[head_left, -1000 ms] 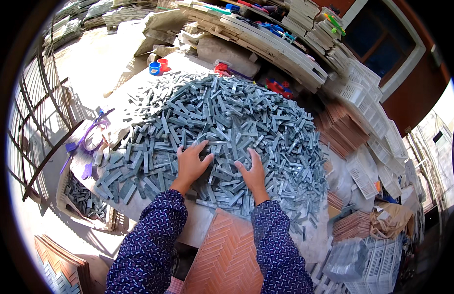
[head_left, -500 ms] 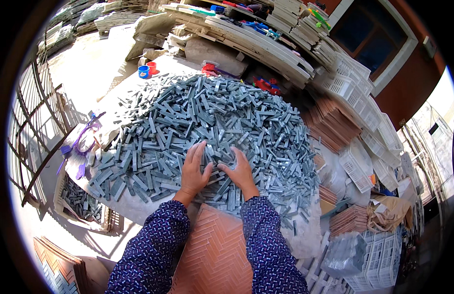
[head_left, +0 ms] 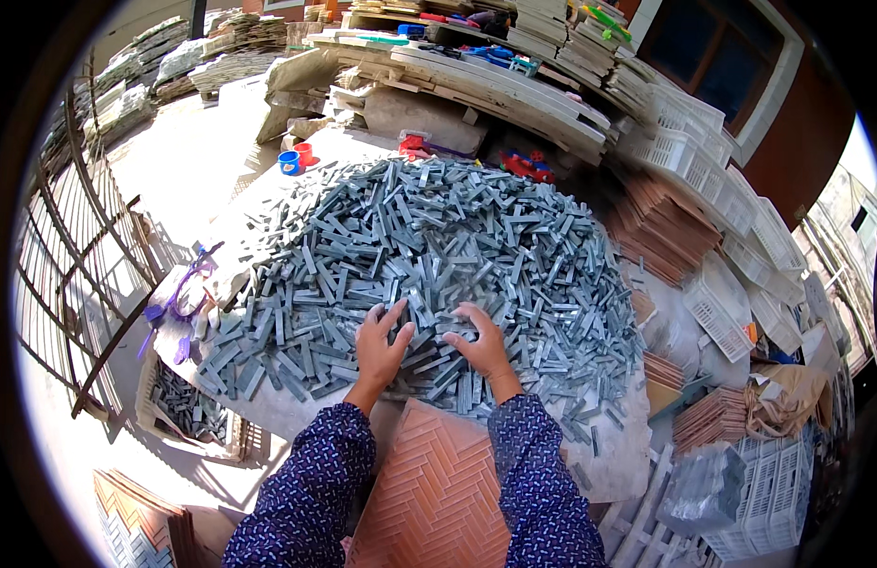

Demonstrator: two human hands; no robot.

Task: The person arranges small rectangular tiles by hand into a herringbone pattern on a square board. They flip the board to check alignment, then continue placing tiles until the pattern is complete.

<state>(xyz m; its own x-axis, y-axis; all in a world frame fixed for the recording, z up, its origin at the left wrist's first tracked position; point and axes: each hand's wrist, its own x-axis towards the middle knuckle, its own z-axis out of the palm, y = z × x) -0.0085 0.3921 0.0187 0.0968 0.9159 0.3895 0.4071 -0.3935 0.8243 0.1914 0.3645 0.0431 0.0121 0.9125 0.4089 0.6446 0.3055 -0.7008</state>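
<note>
A wide heap of grey-green stone strips point(head_left: 363, 241) covers the table in front of me. My left hand point(head_left: 380, 348) rests at the near side of the heap, fingers spread and thumb apart. Facing it, a short gap away, is my right hand point(head_left: 480, 343), its fingers slightly curled and apart from the thumb. Strips lie between and under both hands; neither hand grips any that I can see. Below my wrists, between my patterned sleeves, lies an orange tray point(head_left: 429, 488) with a herringbone pattern of slots. My arms hide part of its edges.
Left of the table sits a crate point(head_left: 232, 443) of darker strips, near a metal railing point(head_left: 79, 275). A blue cup point(head_left: 289, 163) and a red cup point(head_left: 304, 152) stand at the far edge. White plastic crates point(head_left: 718, 303) and stacked orange sheets point(head_left: 661, 227) line the right.
The whole view has shifted, so the scene sits lower and further right. Both hands have drawn slightly nearer to me, and their fingers have curled a little more.
</note>
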